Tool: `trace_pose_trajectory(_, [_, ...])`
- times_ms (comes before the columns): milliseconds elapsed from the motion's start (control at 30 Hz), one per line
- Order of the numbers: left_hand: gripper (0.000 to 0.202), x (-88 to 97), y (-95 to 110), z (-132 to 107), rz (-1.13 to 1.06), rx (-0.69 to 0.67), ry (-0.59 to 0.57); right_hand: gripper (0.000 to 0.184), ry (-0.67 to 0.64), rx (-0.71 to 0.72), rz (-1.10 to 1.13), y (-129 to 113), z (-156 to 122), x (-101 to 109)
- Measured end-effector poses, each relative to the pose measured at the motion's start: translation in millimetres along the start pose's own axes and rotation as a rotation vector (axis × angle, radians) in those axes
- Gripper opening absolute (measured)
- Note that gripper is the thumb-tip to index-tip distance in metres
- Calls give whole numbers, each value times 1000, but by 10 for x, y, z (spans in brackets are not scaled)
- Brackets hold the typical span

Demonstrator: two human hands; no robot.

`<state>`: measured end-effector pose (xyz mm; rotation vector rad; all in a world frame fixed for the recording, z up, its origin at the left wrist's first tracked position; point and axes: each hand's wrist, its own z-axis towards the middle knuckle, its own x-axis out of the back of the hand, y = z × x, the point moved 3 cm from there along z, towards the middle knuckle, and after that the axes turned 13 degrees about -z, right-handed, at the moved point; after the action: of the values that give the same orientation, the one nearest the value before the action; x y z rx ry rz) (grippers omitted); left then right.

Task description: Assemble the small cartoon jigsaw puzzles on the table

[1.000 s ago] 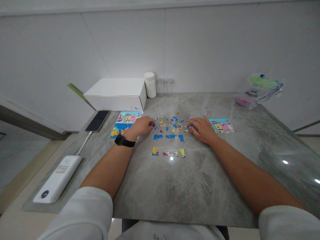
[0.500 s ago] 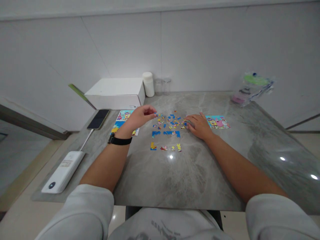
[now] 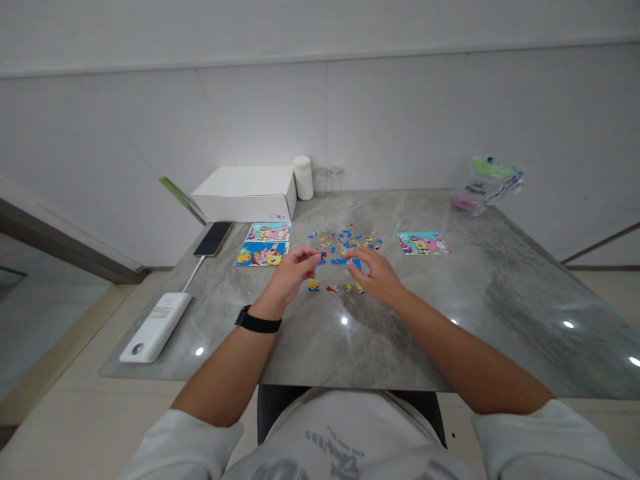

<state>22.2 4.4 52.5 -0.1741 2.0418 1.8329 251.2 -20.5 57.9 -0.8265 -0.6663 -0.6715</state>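
Note:
My left hand (image 3: 294, 275), with a black band on its wrist, is closed in a pinch. A small blue jigsaw piece (image 3: 321, 257) shows at its fingertips. My right hand (image 3: 376, 273) hovers over the joined blue puzzle strip (image 3: 338, 262), its thumb and index finger curved and slightly apart; I see no piece clearly between them. Beyond both hands lies a scatter of loose jigsaw pieces (image 3: 346, 235). Nearer to me is a row of pieces, with a yellow piece (image 3: 313, 286) at the left and a pale yellow piece (image 3: 359, 288) at the right.
Two picture cards (image 3: 263, 254) lie on the left, another picture card (image 3: 425, 243) on the right. A phone (image 3: 214, 239) is cabled to a white power bank (image 3: 156, 328). Behind stand a white box (image 3: 245, 193), a white bottle (image 3: 303, 179) and two glasses (image 3: 336, 181). A plastic bag (image 3: 486, 187) sits back right.
Both hands have come in toward the middle and nearer to me. My right hand has left the right side of the loose pieces for the blue strip. The camera view has shifted.

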Motion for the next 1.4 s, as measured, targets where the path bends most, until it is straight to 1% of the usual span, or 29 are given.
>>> trace_pose_trajectory(100, [50,19,-130,-55,-39,51,19,18,5,-61,92,-122,-91,-178])
trace_pose_trajectory(233, [48,1,-233,-76,-36,77,21,16,38,-120,158,-142,-153,-288])
trace_pose_trajectory(333, [44,-60,-303,-98,-7,76,8,16,50,-129,183,-144,-187,-303])
trace_pose_trajectory(500, [38,-161,-380,-163,36,55,-56,14,64,-157,214,-144,-232,-291])
trace_pose_trajectory(600, [35,-175,-379,-190,68,35,-73,16,57,-155,246,-148,-242,-276])
trace_pose_trajectory(733, [33,-195,-362,-214,101,33,-66,16,35,-151,274,-157,-241,-255])
trace_pose_trajectory(867, [29,-231,-380,-229,107,48,-71,16,61,-162,285,-144,-237,-256])
trace_pose_trajectory(967, [28,-174,-346,-193,173,53,-112,18,75,-182,300,-113,-237,-275])
trace_pose_trajectory(1033, [29,-60,-236,-140,280,-8,-124,18,83,-198,296,-88,-237,-284])
trace_pose_trajectory(1167, [22,219,144,-64,654,-325,-4,18,78,-195,263,-56,-229,-300])
trace_pose_trajectory(1200, [21,246,218,-66,719,-395,-17,18,63,-186,250,-55,-225,-309])
trace_pose_trajectory(1233, [22,254,266,-74,773,-440,-48,18,48,-176,238,-58,-222,-319])
trace_pose_trajectory(1300, [25,209,289,-107,847,-493,-168,17,23,-154,220,-70,-217,-343])
trace_pose_trajectory(1400, [31,68,192,-175,894,-540,-380,17,4,-126,207,-91,-215,-376])
